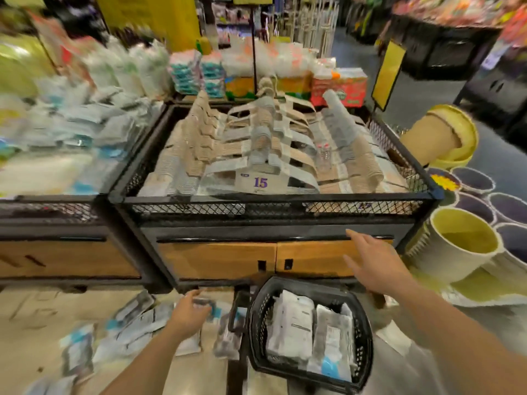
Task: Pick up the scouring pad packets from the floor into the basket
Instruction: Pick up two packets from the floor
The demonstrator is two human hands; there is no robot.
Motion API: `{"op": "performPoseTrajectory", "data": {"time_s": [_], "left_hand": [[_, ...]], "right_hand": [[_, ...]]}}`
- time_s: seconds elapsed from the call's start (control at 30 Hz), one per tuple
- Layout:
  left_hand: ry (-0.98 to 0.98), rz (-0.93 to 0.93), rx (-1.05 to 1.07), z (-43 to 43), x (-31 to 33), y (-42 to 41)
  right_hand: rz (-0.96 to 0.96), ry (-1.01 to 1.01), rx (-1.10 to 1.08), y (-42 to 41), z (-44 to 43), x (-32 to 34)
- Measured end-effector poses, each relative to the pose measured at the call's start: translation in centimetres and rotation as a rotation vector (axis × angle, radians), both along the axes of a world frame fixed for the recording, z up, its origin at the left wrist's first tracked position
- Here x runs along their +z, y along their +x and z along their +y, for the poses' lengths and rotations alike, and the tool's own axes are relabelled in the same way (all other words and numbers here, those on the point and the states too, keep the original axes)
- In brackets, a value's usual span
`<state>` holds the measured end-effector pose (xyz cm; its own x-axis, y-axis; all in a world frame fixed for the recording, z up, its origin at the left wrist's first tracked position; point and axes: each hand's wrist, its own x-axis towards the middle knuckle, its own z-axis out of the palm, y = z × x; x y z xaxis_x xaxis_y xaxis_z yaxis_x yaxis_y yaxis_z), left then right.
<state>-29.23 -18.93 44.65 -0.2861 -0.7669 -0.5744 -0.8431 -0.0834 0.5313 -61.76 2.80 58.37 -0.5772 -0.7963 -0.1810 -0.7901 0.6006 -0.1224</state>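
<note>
Our left hand [189,312] reaches low over the clear-and-blue plastic scouring pad packets [134,329] scattered on the beige floor [22,337]. The packets lie beneath this hand and out to its left. Motion blur keeps us from telling whether its fingers grip one. Just right of this hand stands the black perforated plastic basket [256,315], with white packets [293,323] lying inside. Our right hand [373,260] hovers above the basket's far side, fingers straight and spread, holding nothing. Beyond it is the black mesh display bin [273,208].
</note>
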Motion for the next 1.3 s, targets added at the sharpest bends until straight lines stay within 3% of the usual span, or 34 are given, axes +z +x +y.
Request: {"op": "performPoseTrajectory", "data": {"time_s": [0.2, 0.43, 0.73, 1.03, 1.3], "left_hand": [[0.014, 0.047, 0.143, -5.1, 1.3, 13.1], [-0.062, 0.098, 0.463, -9.9, 2.9, 29.3], [-0.041, 0.107, 0.732, -8.8, 1.3, 43.9], [0.093, -0.014, 0.985, -7.5, -0.3, 52.1], [0.134, -0.110, 1.094, -15.1, -2.7, 58.1]], "right_hand": [[0.085, 0.013, 0.174, 8.8, -10.1, 2.3], [0.118, -0.026, 0.472, 23.1, -23.0, 3.3], [0.077, 0.088, 0.887, 38.0, -34.3, 0.7], [0.028, 0.231, 1.110, 48.3, -43.0, -4.0], [-0.092, 0.376, 1.163, 55.7, -55.1, -9.4]]}}
